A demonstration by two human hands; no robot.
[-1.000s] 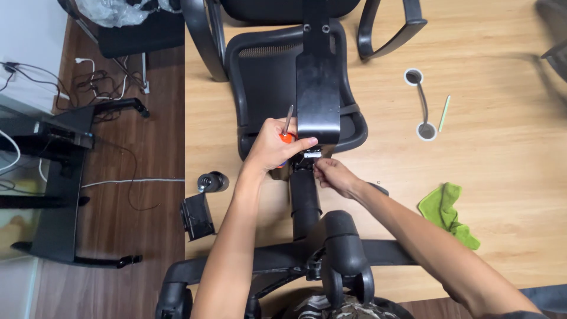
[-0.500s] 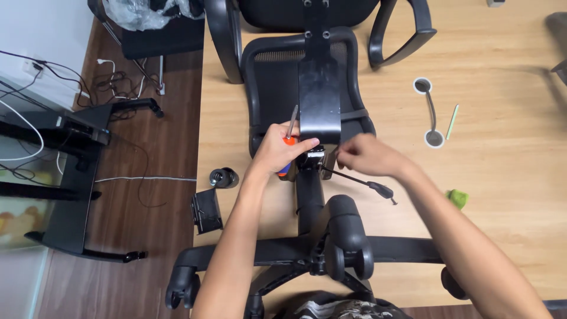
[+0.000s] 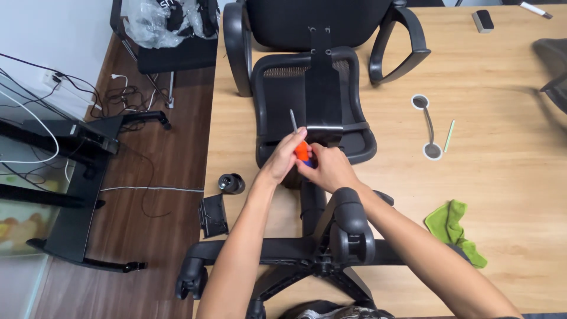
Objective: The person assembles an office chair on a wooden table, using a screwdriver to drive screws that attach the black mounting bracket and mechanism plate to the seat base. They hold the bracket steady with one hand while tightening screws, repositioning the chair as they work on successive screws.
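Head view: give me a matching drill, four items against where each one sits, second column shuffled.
Things:
1. screwdriver
2. green cloth
3. black caster wheel
4. plastic wrap

Places:
A. on the seat of the chair at top left
B. on the wooden table, right of the right arm
C. gripped between the left hand and right hand
D. at the table's left edge, beside the left forearm

Pairs: 1-C, 2-B, 3-D, 4-A
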